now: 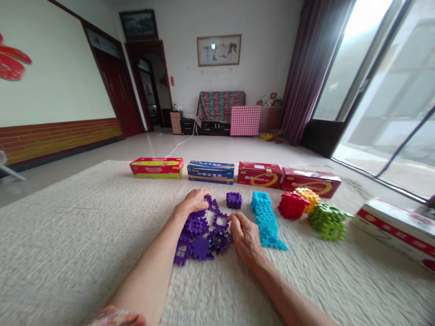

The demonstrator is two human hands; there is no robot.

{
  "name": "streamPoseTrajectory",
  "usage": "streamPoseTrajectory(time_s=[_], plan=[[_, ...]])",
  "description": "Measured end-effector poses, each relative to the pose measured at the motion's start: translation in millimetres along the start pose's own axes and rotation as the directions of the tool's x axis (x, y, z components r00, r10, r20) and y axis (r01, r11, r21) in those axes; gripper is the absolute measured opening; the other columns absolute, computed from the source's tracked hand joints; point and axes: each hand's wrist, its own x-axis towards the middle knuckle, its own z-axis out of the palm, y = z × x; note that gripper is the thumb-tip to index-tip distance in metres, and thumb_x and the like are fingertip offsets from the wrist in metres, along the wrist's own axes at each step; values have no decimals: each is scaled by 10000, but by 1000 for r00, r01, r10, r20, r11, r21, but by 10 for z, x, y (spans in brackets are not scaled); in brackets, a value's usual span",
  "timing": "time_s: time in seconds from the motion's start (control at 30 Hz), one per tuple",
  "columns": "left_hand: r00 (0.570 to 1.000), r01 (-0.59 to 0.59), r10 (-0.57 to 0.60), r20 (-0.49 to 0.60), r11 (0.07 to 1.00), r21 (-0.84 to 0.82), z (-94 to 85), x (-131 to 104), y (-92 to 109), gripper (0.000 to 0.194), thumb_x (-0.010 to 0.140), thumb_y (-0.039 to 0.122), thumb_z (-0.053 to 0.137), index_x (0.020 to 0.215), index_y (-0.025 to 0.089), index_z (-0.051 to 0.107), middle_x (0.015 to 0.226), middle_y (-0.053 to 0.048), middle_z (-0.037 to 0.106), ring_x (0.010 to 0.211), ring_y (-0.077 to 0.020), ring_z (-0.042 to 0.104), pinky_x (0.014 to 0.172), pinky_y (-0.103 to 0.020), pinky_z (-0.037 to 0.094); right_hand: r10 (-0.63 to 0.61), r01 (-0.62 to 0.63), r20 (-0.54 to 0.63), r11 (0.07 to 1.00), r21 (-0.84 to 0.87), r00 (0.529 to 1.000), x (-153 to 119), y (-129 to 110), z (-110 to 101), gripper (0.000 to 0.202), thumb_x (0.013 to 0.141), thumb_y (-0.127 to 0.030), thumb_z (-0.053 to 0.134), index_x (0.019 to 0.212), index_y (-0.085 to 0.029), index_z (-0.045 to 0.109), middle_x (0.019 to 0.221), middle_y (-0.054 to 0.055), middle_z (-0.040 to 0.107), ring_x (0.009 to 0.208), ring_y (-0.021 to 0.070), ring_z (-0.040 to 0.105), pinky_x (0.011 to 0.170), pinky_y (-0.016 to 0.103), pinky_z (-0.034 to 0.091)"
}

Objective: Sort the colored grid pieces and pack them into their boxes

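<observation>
A pile of loose purple interlocking plastic pieces (pixel 200 248) lies on the pale cover between my forearms. At the far edge of this pile is my left hand (pixel 195 201), its fingers curled and closed on a small purple piece (pixel 208 202). My right hand (pixel 245 233) is closed, thumb and forefinger pinching the edge of a purple square frame (pixel 221 214) with an open middle. Its other fingers are folded under. Just beyond the hands stands a purple cube (pixel 234 200) of joined pieces.
Right of my right hand lies a light-blue row of joined pieces (pixel 267 222). Beyond it are red (pixel 292 206), yellow (pixel 308 199) and green (pixel 328 221) clusters. Several boxes, including a blue one (pixel 210 173), line the far edge; a white-and-red box (pixel 397 228) lies at right.
</observation>
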Motion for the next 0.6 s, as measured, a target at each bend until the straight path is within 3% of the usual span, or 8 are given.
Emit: streamPoseTrajectory(time_s=[0.13,0.23,0.4,0.6], plan=[[988,85,-89,-127,996,-32,-40,-12,-21,594,680,261,589,1270,211,546,1089,-76,678,1012,-229,617,889,-282,450,4,-3,-7,1000,8,1000,5,-3,0,326,873,-396,381,752,-186,599,527,-21,515,491,121,469,481,210,337],[980,88,-109,-168,988,-126,-77,-15,-17,665,664,266,602,1318,199,499,1033,-71,678,915,-213,635,829,-279,470,1,-1,-8,1000,6,1000,9,-3,1,334,874,-403,381,756,-185,604,532,-17,525,493,123,478,482,210,342],[987,13,-51,-151,970,-243,-95,-13,2,429,615,219,589,1037,177,650,935,-45,668,810,-179,620,746,-256,481,0,0,-5,1000,1,1000,7,4,3,333,875,-402,380,765,-186,609,548,-13,537,502,124,487,483,208,346],[992,-34,-8,-126,942,-333,-52,-15,-41,226,613,242,565,811,178,652,824,-8,671,797,-166,603,763,-260,471,-4,4,-8,1000,2,1000,4,-7,0,332,870,-401,385,754,-185,608,547,-11,544,504,126,493,487,209,351]])
